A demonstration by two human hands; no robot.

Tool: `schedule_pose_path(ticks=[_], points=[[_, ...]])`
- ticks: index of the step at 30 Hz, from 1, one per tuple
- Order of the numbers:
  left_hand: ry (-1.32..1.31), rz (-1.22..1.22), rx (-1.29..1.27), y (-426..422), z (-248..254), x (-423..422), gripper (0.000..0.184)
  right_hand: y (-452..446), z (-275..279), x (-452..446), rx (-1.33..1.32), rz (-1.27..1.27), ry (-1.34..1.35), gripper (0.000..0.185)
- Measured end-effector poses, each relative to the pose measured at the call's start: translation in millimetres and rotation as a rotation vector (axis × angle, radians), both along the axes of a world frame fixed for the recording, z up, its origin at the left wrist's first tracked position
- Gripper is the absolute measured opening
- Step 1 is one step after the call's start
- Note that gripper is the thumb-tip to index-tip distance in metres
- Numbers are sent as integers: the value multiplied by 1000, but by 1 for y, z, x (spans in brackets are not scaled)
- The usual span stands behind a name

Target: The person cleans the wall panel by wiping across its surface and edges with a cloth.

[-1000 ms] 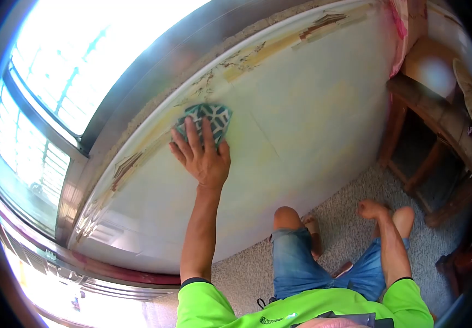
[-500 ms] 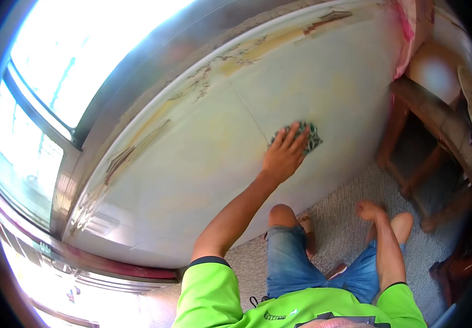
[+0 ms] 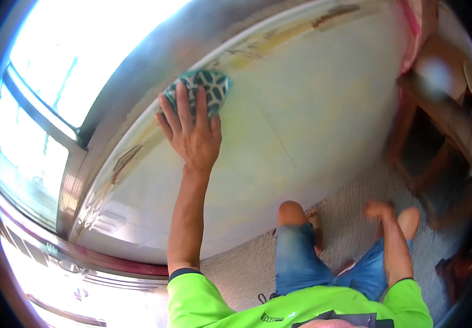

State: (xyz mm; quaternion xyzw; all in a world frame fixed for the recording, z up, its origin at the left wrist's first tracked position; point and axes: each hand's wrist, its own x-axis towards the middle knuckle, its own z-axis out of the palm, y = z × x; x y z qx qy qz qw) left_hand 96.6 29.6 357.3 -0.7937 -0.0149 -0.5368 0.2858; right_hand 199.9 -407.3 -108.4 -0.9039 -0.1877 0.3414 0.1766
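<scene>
My left hand (image 3: 192,134) presses a green cloth (image 3: 214,90) with a pale net-like pattern flat against a glossy, pale wall panel (image 3: 307,98). Its fingers are spread over the cloth, close to the panel's upper border. Painted brown and yellow motifs run along that border, partly covered by the cloth and hand. My right hand (image 3: 379,209) is curled into a fist beside my knee, away from the wall. Nothing shows in it.
Bright windows (image 3: 44,109) with a metal frame lie to the left. Dark wooden furniture (image 3: 443,120) stands on the right, with pink fabric (image 3: 411,38) above it. Grey textured floor (image 3: 247,273) lies beneath my legs.
My left hand has slid the cloth up and left across the panel, from its middle to near the upper border. The right hand stays curled near my knee.
</scene>
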Motion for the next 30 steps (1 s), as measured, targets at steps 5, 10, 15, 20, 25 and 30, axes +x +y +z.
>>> schedule_pose_path(ticks=[5, 10, 15, 20, 25, 30], points=[[38, -93, 31, -51, 0, 60, 62, 5, 38, -6, 58, 10, -23, 47], [151, -129, 43, -98, -14, 103, 64, 10, 36, -7, 132, -69, 2, 38], [539, -233, 251, -121, -101, 130, 51, 3, 34, 0, 214, -141, -121, 38], [731, -248, 409, -87, -171, 89, 46, -4, 40, -9, 182, -164, -72, 41], [678, -243, 339, -60, -116, 71, 50, 7, 38, -8, 232, -100, -123, 42], [445, -201, 230, -104, -9, 95, 59, 16, 32, -8, 338, -93, -252, 40]])
